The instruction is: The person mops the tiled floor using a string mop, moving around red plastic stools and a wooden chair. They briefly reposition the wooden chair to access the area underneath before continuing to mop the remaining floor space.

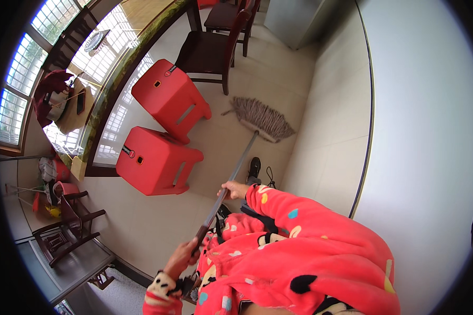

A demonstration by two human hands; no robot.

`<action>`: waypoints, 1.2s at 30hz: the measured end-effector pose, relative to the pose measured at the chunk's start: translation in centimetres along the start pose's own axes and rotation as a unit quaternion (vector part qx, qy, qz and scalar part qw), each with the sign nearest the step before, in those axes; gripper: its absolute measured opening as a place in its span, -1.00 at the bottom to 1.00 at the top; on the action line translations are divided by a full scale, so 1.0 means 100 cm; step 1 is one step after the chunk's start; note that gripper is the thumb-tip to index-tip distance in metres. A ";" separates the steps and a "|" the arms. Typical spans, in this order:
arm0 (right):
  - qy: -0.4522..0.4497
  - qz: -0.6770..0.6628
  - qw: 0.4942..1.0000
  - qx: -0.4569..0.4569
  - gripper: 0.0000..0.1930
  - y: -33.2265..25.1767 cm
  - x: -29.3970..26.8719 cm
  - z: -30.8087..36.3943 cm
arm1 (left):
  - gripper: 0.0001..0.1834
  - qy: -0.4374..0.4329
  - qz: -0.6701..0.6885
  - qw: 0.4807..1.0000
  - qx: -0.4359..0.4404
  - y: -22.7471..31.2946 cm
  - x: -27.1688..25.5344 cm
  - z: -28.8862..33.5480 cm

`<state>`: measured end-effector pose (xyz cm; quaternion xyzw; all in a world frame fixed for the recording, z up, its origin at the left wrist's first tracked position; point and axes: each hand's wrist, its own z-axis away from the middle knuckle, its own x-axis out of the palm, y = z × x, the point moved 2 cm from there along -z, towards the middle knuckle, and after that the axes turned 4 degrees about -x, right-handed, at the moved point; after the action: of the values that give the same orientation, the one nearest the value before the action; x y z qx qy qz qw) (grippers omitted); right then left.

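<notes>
1. At the far left, a barred window [17, 113] stands behind a glossy table [106, 97] with a green-patterned edge; below the window, a wooden chair [79, 223] sits near assorted household things; pale floor tiles [113, 215] spread across the room.
2. Two red stools [144, 157] stand close together beside the table; rightward and above them is a dark chair [205, 52], then a grey box-like unit [294, 21]; a pale, smooth surface [420, 131] fills the right side, edged by a dark line.
3. The left hand [178, 258], low in the view, is closed around the dark upper part of a mop's handle [239, 163]; the right hand [235, 189], further along and to the right, has its fingers wrapped around the grey pole.
4. The mop [250, 140] slants up and rightward from the left hand, through the right hand's grip, to its stringy grey-brown head [261, 116]; that head lies spread on the tiles, well beyond both hands, ahead of a black shoe [254, 167] and right of the stools.
</notes>
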<state>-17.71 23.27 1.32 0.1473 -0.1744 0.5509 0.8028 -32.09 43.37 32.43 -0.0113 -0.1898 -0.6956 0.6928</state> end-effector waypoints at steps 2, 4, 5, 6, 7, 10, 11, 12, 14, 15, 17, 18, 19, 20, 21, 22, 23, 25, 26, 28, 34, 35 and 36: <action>-0.044 0.030 0.994 0.094 -0.82 0.025 0.003 -0.002 | -0.61 0.036 0.012 0.999 -0.027 -0.016 -0.005 0.028; -0.035 0.064 0.992 0.103 -0.82 0.044 0.002 -0.001 | -0.64 0.034 0.072 0.996 -0.045 -0.025 -0.001 0.037; -0.030 0.052 0.991 0.121 -0.83 0.047 0.001 0.000 | -0.65 0.047 0.100 0.992 -0.063 -0.028 0.001 0.037; -0.024 0.066 0.994 0.087 -0.84 0.048 -0.001 0.001 | -0.67 0.054 0.092 0.993 -0.048 -0.027 0.004 0.032; -0.017 0.068 0.996 0.060 -0.84 0.046 -0.003 0.003 | -0.69 0.079 0.080 0.993 -0.042 -0.027 0.008 0.025; -0.008 0.081 0.997 -0.006 -0.82 0.018 -0.014 0.006 | -0.71 0.115 0.091 0.989 -0.029 -0.017 0.020 -0.003; 0.005 0.099 0.995 -0.028 -0.81 0.002 -0.019 0.006 | -0.71 0.117 0.103 0.988 -0.019 -0.010 0.028 -0.018; 0.019 0.113 0.992 -0.048 -0.80 -0.015 -0.023 0.007 | -0.71 0.119 0.105 0.987 -0.010 0.003 0.034 -0.036; 0.019 0.110 0.991 -0.068 -0.74 -0.069 -0.034 0.007 | -0.70 0.121 0.100 0.988 0.004 0.034 0.052 -0.074; 0.020 0.106 0.990 -0.091 -0.74 -0.102 -0.040 0.009 | -0.69 0.135 0.088 0.987 -0.012 0.052 0.064 -0.092; 0.026 0.156 0.970 -0.183 -0.75 -0.175 -0.055 0.021 | -0.65 0.085 -0.085 0.982 0.145 0.104 0.097 -0.134; 0.046 0.192 0.961 -0.195 -0.74 -0.214 -0.058 0.025 | -0.64 0.090 -0.182 0.956 0.213 0.130 0.114 -0.156; 0.048 0.180 0.960 -0.208 -0.74 -0.247 -0.059 0.032 | -0.62 0.090 -0.161 0.970 0.161 0.156 0.129 -0.185; 0.066 0.206 0.951 -0.219 -0.77 -0.280 -0.059 0.040 | -0.59 0.069 -0.088 0.980 0.167 0.183 0.144 -0.212; 0.066 0.204 0.939 -0.267 -0.80 -0.309 -0.057 0.050 | -0.60 0.045 -0.008 0.992 0.120 0.210 0.157 -0.240; 0.067 0.201 0.936 -0.280 -0.78 -0.336 -0.056 0.060 | -0.62 0.014 0.040 0.990 0.136 0.237 0.170 -0.265; 0.066 0.197 0.933 -0.293 -0.69 -0.360 -0.055 0.070 | -0.64 0.000 0.082 0.990 0.114 0.264 0.183 -0.291; 0.057 0.217 0.932 -0.284 -0.75 -0.399 -0.052 0.087 | -0.64 -0.030 0.104 0.986 0.129 0.315 0.203 -0.332; 0.061 0.223 0.930 -0.286 -0.76 -0.413 -0.050 0.094 | -0.64 -0.043 0.116 0.984 0.131 0.334 0.211 -0.347; 0.090 0.231 0.925 -0.287 -0.79 -0.429 -0.050 0.105 | -0.64 -0.053 0.128 0.983 0.121 0.354 0.224 -0.364; 0.078 0.283 0.914 -0.281 -0.78 -0.401 -0.050 0.107 | -0.63 -0.034 0.122 0.989 0.073 0.331 0.212 -0.359; 0.083 0.306 0.910 -0.269 -0.77 -0.386 -0.049 0.104 | -0.62 -0.048 0.115 0.990 0.070 0.317 0.202 -0.353; 0.059 0.309 0.917 -0.247 -0.74 -0.369 -0.045 0.100 | -0.63 -0.038 0.102 0.991 0.072 0.301 0.191 -0.344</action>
<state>14.14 2.32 6.68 -0.1495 -0.2942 0.7187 0.6121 4.77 16.38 13.32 -0.0073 -0.2634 -0.6050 0.7514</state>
